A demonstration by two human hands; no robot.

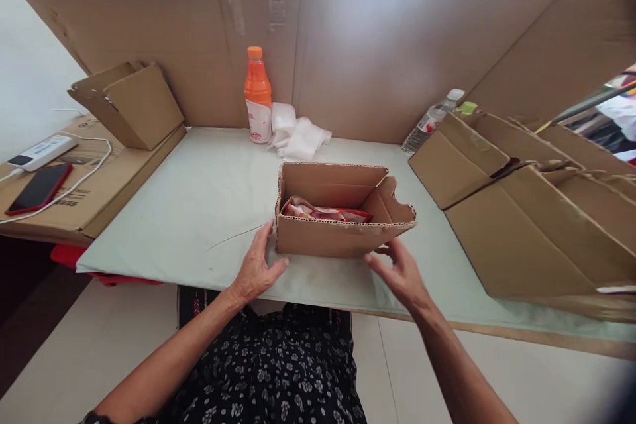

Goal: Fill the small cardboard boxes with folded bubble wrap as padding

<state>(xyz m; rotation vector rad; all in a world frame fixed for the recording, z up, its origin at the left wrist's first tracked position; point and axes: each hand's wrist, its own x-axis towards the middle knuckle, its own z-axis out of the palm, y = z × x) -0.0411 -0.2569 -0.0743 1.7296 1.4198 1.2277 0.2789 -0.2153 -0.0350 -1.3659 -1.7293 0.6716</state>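
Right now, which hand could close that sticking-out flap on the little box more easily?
Probably the right hand. It sits just under the open flap at the small cardboard box's right end. The left hand rests by the opposite, left corner.

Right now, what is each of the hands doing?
Left hand: open, at the cardboard box's left corner, holding nothing.
Right hand: open beside its right end, empty.

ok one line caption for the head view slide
Left hand and right hand flank a small open brown cardboard box holding red packets.

brown box [328,238], orange bottle [257,89]
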